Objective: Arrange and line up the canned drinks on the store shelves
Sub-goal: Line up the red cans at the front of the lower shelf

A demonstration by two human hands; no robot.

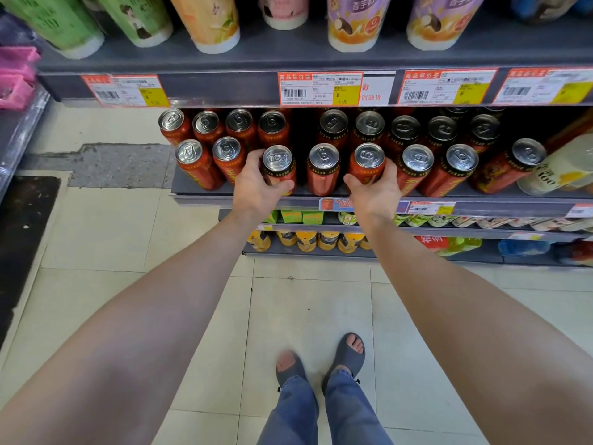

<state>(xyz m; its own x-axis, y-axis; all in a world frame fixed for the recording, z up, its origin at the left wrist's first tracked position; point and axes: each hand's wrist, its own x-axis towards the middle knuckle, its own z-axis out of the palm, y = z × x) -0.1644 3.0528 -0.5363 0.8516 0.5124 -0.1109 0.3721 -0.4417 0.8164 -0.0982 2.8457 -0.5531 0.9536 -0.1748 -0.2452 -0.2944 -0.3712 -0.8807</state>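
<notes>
Pale cream floor tiles (199, 239) cover the aisle, broken by a rough grey cement patch (118, 165) near the foot of the shelving and a dark mat (25, 245) at the left edge. A grey metal shelf unit (288, 56) shows 4 tiers, its front rails carrying red-and-yellow price tags (321, 88). Pink plastic items (16, 75) sit at far left. The light is soft and even.

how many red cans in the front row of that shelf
8: two far-left cans; the can in the left grip; the middle can; the can in the right grip; three right-side cans. Back rows may hide more.
</notes>
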